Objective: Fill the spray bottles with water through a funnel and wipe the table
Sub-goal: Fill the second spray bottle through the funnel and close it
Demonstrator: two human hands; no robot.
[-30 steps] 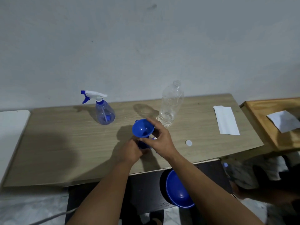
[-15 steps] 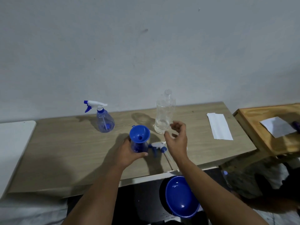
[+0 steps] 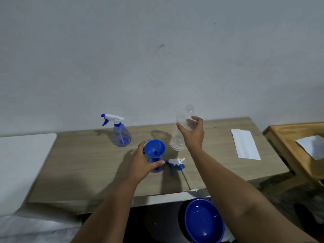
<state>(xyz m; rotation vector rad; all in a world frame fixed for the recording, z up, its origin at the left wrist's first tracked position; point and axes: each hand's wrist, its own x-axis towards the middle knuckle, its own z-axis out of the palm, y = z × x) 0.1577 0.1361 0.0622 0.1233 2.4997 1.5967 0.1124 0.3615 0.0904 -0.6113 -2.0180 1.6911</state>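
A blue funnel (image 3: 155, 149) sits in the neck of an open blue spray bottle (image 3: 156, 166) near the table's middle. My left hand (image 3: 142, 163) grips that bottle's body. Its removed spray head (image 3: 177, 163) lies on the table just to the right, tube pointing toward the front edge. My right hand (image 3: 192, 134) grips the upper half of a clear plastic water bottle (image 3: 180, 135) standing behind the funnel, uncapped. A second spray bottle (image 3: 121, 133) with its white and blue head on stands at the back left.
A folded white cloth (image 3: 245, 144) lies on the wooden table (image 3: 84, 165) at the right. A blue bowl (image 3: 203, 220) sits below the front edge. A wooden stand (image 3: 287, 146) with white paper (image 3: 313, 146) is at the far right, a white surface (image 3: 22, 165) at the left.
My right hand left the funnel, rose to the back right and took hold of the clear bottle. My left hand stayed on the spray bottle. The camera tilted up.
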